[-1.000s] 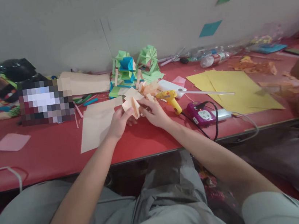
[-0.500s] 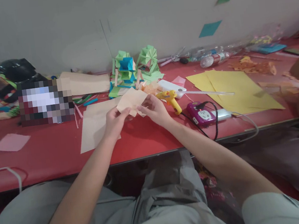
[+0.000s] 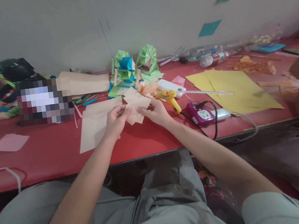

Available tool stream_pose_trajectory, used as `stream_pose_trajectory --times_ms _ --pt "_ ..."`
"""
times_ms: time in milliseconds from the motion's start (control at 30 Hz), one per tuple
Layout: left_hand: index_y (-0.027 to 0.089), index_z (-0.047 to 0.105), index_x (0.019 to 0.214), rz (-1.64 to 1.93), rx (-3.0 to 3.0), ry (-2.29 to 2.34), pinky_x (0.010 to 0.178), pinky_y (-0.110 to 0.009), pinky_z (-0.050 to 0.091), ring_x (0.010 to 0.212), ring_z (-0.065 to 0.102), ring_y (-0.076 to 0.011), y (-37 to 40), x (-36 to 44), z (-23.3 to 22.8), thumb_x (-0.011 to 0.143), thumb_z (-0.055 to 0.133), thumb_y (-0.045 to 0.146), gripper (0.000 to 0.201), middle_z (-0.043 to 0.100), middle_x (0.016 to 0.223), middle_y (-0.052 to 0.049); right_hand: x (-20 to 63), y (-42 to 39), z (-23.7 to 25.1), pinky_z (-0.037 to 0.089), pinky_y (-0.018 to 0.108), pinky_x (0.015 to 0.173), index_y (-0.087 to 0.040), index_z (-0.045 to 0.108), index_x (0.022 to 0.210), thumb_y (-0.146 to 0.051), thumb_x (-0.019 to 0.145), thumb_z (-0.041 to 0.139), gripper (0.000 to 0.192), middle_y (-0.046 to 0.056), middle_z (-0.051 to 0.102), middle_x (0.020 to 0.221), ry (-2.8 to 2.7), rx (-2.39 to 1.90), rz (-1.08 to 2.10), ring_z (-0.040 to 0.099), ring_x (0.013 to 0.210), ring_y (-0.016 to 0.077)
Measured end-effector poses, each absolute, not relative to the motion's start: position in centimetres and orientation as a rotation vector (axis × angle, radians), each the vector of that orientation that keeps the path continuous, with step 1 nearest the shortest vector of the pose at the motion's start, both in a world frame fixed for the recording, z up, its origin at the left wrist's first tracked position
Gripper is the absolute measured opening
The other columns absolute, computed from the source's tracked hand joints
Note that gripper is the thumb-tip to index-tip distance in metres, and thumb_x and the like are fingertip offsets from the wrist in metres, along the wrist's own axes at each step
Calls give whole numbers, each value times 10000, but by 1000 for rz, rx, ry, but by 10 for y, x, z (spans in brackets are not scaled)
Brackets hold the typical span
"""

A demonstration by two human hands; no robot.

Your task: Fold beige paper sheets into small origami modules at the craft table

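Both hands, the left hand (image 3: 115, 120) and right hand (image 3: 157, 111), pinch a folded beige paper piece (image 3: 134, 104) above the red table (image 3: 47, 154), mid-fold, fingers closed on its edges; the next crease looks to need steady alignment

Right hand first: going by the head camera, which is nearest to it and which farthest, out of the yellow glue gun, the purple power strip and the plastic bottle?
From the right hand:
1. Yellow glue gun, just to its right.
2. Purple power strip, further right, near the table edge.
3. Plastic bottle, far back by the wall.
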State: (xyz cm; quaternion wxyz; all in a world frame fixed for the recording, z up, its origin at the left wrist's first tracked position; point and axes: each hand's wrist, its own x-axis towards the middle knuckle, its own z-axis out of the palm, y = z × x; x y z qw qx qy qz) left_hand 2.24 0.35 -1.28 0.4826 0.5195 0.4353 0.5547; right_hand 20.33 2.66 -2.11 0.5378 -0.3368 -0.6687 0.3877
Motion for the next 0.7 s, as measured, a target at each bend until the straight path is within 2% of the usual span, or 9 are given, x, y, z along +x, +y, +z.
stream_pose_trajectory --times_ms 167,300,433,700 --pt "187 745 819 1350 1207 1101 678 -277 518 743 655 -180 6 24 -15 754 791 416 242 710 783 -27 205 28 -22 516 280 635 -192 730 884 -482 846 709 294 71 671 973 -1670 -747 855 624 838 175" --pt "183 742 789 1353 1096 1109 631 -272 508 693 627 -167 6 25 -13 720 784 366 200 683 739 -22 206 29 -23 528 299 747 -201 741 849 -406 896 665 224 80 676 1050 -1772 -673 779 628 941 186" --pt "170 721 745 1332 956 1079 596 -260 500 684 618 -162 3 25 -4 659 798 317 186 672 727 -24 204 29 -24 526 328 834 -199 740 825 -302 901 637 165 84 677 1037 -1782 -611 743 633 968 193" --pt "164 681 697 1302 853 989 554 -258 473 633 588 -152 3 24 4 619 766 257 148 637 684 -19 206 26 -22 507 398 943 -226 719 833 -145 837 496 237 79 677 1067 -1858 -587 768 637 1026 220"
